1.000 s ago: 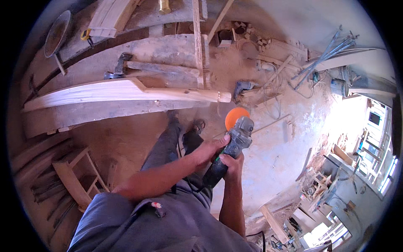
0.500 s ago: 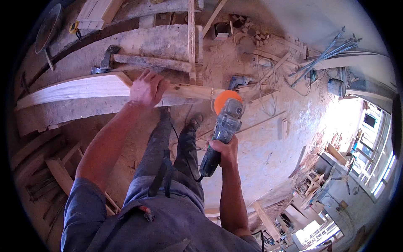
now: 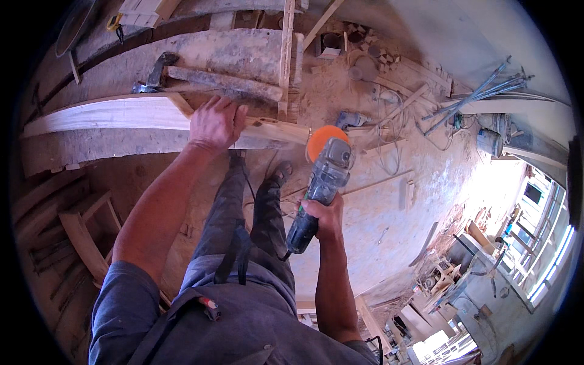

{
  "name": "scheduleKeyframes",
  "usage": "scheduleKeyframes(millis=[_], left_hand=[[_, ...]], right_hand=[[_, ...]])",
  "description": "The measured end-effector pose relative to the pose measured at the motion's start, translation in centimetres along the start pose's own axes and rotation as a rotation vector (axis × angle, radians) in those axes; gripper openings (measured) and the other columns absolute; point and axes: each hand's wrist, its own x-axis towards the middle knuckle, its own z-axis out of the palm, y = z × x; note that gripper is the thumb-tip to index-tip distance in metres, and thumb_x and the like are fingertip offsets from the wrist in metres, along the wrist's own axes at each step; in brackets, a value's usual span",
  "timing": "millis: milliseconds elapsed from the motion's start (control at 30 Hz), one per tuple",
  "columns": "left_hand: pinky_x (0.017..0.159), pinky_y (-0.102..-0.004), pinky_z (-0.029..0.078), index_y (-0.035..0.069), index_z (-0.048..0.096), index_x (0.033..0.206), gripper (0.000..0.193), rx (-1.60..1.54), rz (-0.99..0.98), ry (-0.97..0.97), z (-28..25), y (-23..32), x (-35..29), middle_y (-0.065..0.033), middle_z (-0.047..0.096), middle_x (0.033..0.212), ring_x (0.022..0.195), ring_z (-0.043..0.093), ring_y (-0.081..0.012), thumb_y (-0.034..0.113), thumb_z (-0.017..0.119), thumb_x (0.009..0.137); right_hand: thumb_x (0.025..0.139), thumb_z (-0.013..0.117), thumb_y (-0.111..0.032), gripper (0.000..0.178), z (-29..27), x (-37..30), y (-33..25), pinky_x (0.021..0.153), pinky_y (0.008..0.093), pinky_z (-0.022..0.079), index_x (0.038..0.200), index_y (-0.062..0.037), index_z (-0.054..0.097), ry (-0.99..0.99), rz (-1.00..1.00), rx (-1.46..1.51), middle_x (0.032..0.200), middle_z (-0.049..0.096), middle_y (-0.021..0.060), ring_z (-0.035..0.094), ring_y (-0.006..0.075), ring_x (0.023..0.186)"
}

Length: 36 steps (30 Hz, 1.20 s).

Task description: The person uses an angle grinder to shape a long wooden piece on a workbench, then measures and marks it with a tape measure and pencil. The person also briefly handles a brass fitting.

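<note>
My right hand (image 3: pixel 323 218) is wrapped round the dark body of an angle grinder (image 3: pixel 326 173). Its orange disc (image 3: pixel 328 142) sits at the right end of a pale, shaped wooden piece (image 3: pixel 115 115), seemingly touching it. My left hand (image 3: pixel 216 123) lies over the middle of that piece, fingers curled across its far edge, pressing it on the worn bench (image 3: pixel 213 58). Left of the hand the wood is broad and angled; to the right it is narrower, with a dark knot. Behind it, a hammer (image 3: pixel 159 72) with a thick wooden handle lies on the bench.
A yellow tape measure (image 3: pixel 114 23) lies at the far left, near stacked boards (image 3: pixel 145 11). On the dusty floor to the right are a power drill (image 3: pixel 350 119), a looped cable (image 3: pixel 383 146) and wood offcuts. Metal rods (image 3: pixel 480 97) lean by the wall. A wooden frame (image 3: pixel 88 243) stands left below the bench.
The whole view has shifted slightly. The grinder's disc stays at the wood's right end, and my left hand keeps its place on the wood, its fingers a little more spread.
</note>
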Motion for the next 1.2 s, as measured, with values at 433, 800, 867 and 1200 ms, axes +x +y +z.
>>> scheduleKeyframes(millis=[433,800,867,1200], left_hand=[[0.073,-0.0458,0.056,0.008,0.066,0.075,0.028,0.050,-0.006,0.020,0.0,0.3,0.2,-0.0094,0.063,0.081,0.081,0.065,-0.0322,0.026,0.062,0.097],[0.072,-0.0460,0.056,0.009,0.065,0.075,0.027,0.063,-0.003,0.016,0.0,0.3,0.2,-0.0097,0.063,0.081,0.081,0.065,-0.0318,0.025,0.062,0.097],[0.072,-0.0465,0.056,0.009,0.065,0.075,0.027,0.064,-0.005,0.015,0.0,0.3,0.1,-0.0100,0.063,0.081,0.082,0.065,-0.0320,0.025,0.062,0.097],[0.072,-0.0478,0.055,0.009,0.065,0.076,0.027,0.056,-0.002,0.029,0.3,0.2,-0.1,-0.0099,0.063,0.081,0.082,0.065,-0.0322,0.025,0.062,0.097]], right_hand=[[0.067,0.076,-0.009,0.041,-0.1,-0.2,-0.8,0.066,0.0408,0.062,0.104,0.0048,0.064,-0.007,-0.028,-0.001,0.086,0.070,0.0154,0.072,0.0268,0.069],[0.070,0.077,-0.010,0.045,0.4,0.7,-2.1,0.066,0.0416,0.062,0.109,0.0045,0.061,-0.007,0.047,-0.015,0.086,0.070,0.0161,0.072,0.0275,0.071],[0.070,0.077,-0.010,0.046,0.4,0.7,-2.5,0.067,0.0418,0.062,0.110,0.0041,0.061,0.003,0.049,0.006,0.086,0.070,0.0161,0.072,0.0276,0.071],[0.072,0.075,-0.010,0.043,0.5,0.4,-3.1,0.066,0.0416,0.061,0.110,0.0056,0.060,-0.027,0.070,0.000,0.086,0.069,0.0163,0.071,0.0280,0.071]])
